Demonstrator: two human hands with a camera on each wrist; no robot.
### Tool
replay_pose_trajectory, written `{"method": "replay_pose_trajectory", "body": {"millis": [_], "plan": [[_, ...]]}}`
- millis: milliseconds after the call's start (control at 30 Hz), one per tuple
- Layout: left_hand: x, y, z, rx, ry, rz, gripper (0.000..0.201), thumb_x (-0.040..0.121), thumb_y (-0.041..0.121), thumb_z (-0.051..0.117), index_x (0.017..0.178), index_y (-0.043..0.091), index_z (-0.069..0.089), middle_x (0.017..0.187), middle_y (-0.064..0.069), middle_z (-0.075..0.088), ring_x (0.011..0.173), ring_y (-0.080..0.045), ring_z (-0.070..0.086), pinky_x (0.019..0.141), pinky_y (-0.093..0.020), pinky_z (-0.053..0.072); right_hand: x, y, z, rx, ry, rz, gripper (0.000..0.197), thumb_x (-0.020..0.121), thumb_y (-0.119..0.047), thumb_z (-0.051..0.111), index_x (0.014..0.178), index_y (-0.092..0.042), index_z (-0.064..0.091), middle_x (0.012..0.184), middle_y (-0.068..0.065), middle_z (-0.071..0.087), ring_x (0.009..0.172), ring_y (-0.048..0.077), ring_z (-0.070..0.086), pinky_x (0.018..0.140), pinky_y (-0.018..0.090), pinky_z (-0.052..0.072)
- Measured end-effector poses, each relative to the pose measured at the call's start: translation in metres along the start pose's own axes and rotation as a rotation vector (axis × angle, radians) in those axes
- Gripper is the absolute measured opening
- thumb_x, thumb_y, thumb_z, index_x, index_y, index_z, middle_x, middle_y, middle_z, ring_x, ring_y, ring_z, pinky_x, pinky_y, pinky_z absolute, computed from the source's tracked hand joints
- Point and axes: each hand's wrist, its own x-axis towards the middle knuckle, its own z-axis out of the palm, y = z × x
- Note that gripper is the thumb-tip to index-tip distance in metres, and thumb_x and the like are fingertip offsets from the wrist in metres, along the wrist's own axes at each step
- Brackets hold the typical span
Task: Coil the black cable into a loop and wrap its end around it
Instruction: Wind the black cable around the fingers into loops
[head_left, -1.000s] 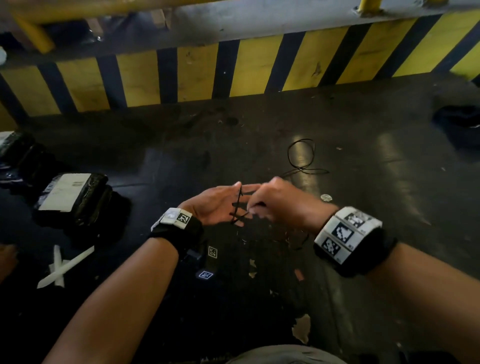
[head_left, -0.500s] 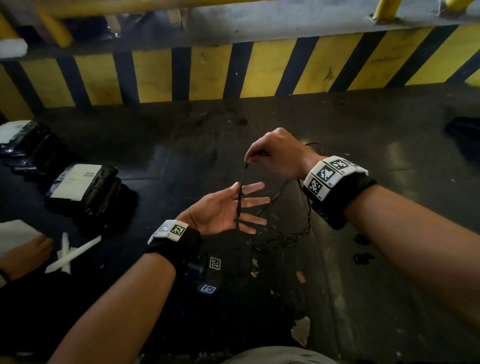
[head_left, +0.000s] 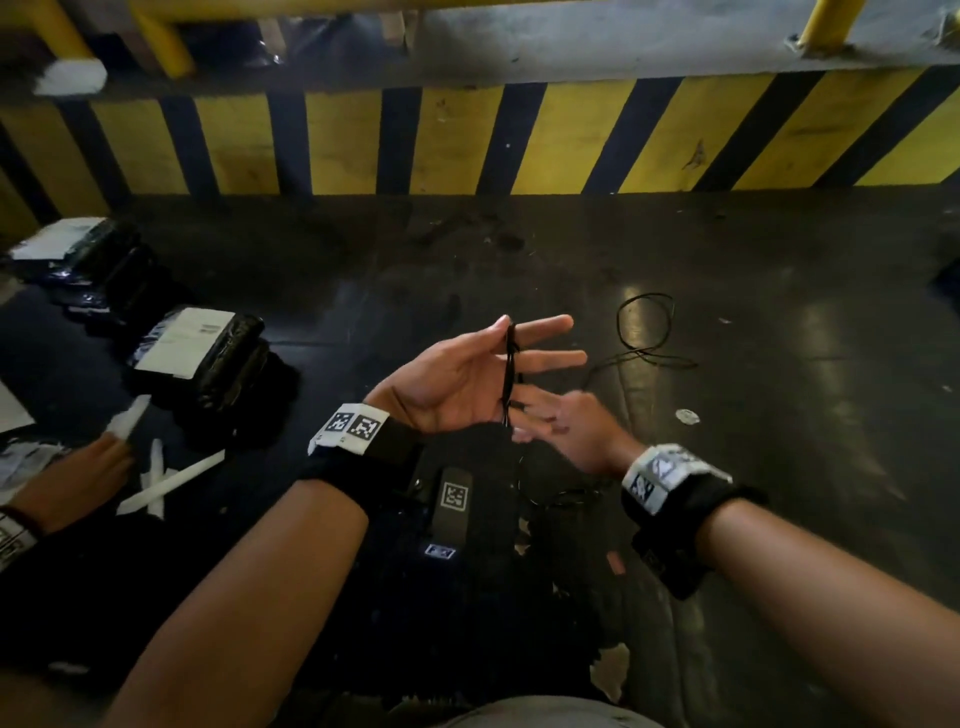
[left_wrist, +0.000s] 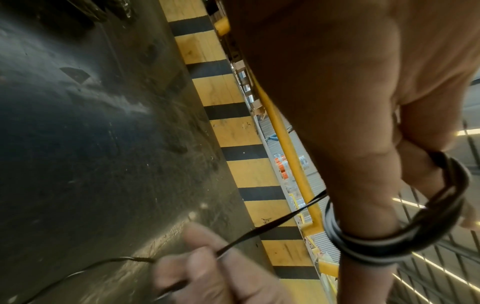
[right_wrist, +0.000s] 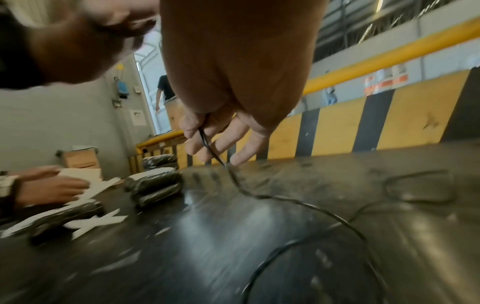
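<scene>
The thin black cable (head_left: 510, 364) is wound in several turns round the straight, spread fingers of my left hand (head_left: 488, 366), which is held palm up above the dark surface. The left wrist view shows those turns (left_wrist: 389, 244) stacked round the fingers. My right hand (head_left: 543, 418) sits just below and right of the left one and pinches the running strand (right_wrist: 205, 142) between thumb and fingers. From there the cable (right_wrist: 298, 202) trails down onto the surface, and its free tail lies in a loose ring (head_left: 644, 332) at the right.
Black wrapped packets with white labels (head_left: 202, 353) lie at the left. Another person's hand (head_left: 78, 467) handles white strips (head_left: 171, 486) there. A yellow-and-black striped barrier (head_left: 467, 140) closes off the far side. A small round disc (head_left: 687, 415) lies right of my hands.
My right hand has swung from above the left fingertips down to the lower side of the left hand, laying the cable round the fingers. The left hand has stayed spread.
</scene>
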Motion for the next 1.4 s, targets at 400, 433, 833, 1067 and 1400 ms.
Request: {"method": "replay_pose_trajectory", "body": {"millis": [400,433,833,1067,1400], "plan": [[0.02,-0.02,-0.042,0.098,0.362,-0.079,0.051,0.108,0.047,0.027,0.153,0.032,0.045,0.161,-0.013,0.041,0.138,-0.05,0.047,0.108,-0.063,0.044,-0.03,-0.031,0.016,0.008,-0.161,0.039,0.022,0.102,-0.028,0.054,0.108,-0.023,0.074,0.079,-0.009,0.071,0.075,0.0,0.069,0.074,0.018,0.054],[0.02,-0.022,-0.043,0.119,0.365,-0.111,0.05,0.108,0.047,0.028,0.152,0.032,0.047,0.16,-0.012,0.041,0.138,-0.049,0.047,0.11,-0.063,0.042,-0.029,-0.034,0.011,-0.037,-0.172,0.038,0.021,0.102,-0.029,0.054,0.106,-0.024,0.074,0.079,-0.009,0.07,0.075,0.001,0.068,0.074,0.02,0.054],[0.01,-0.041,-0.038,0.234,0.209,-0.419,0.048,0.1,0.05,0.044,0.142,0.031,0.061,0.158,-0.003,0.047,0.135,-0.047,0.05,0.115,-0.064,0.035,0.014,-0.08,-0.093,-0.435,-0.075,-0.082,0.015,0.094,-0.02,0.064,0.099,-0.024,0.078,0.087,-0.01,0.072,0.077,0.006,0.069,0.078,0.036,0.061],[0.0,-0.041,-0.029,0.044,0.122,-0.263,0.054,0.106,0.047,0.032,0.153,0.025,0.047,0.16,-0.011,0.044,0.141,-0.057,0.037,0.116,-0.067,0.028,0.04,-0.073,-0.103,-0.417,-0.013,-0.218,0.016,0.091,-0.017,0.068,0.099,-0.024,0.08,0.084,-0.01,0.076,0.08,0.005,0.071,0.082,0.033,0.059],[-0.017,-0.022,-0.015,-0.1,-0.036,-0.097,0.054,0.105,0.045,0.033,0.151,0.023,0.049,0.163,-0.018,0.035,0.142,-0.058,0.031,0.114,-0.068,0.029,0.043,-0.035,-0.08,-0.206,0.152,-0.261,0.016,0.09,-0.017,0.072,0.104,-0.018,0.081,0.099,-0.007,0.078,0.084,-0.013,0.066,0.074,0.002,0.044]]}}
